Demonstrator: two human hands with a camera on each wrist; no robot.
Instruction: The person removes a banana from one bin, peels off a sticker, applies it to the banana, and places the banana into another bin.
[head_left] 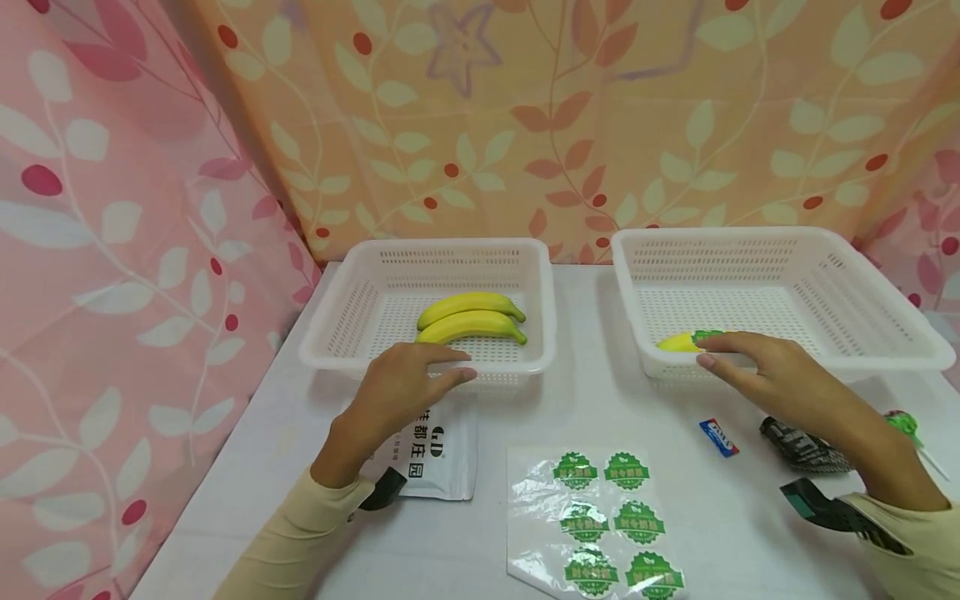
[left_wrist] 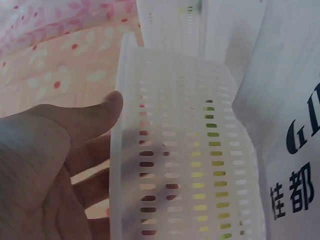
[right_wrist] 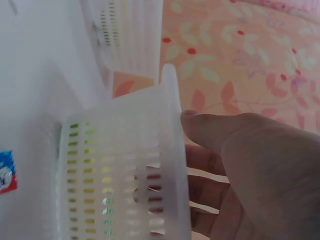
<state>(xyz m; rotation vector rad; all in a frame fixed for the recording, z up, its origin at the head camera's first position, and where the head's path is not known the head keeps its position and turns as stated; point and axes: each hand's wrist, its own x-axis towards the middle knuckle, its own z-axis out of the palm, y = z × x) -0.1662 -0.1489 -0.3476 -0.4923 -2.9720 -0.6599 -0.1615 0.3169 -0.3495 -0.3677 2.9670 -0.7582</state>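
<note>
Stickers, green ones on a clear sheet (head_left: 600, 521), lie nearest, at the tabletop's (head_left: 750, 533) front edge; left of them a white pouch (head_left: 438, 454) sits under the left wrist; the left hand (head_left: 401, 387) rests over the near rim of the left basket (head_left: 536, 329), fingers relaxed and pinching nothing, two bananas (head_left: 471, 318) lying crosswise just beyond; further right, the right hand (head_left: 772, 371) reaches over the near rim of the right basket (head_left: 862, 275), fingers extended onto a stickered banana (head_left: 686, 341) in its front left corner, long axis left to right; whether they pinch it, I cannot tell.
</note>
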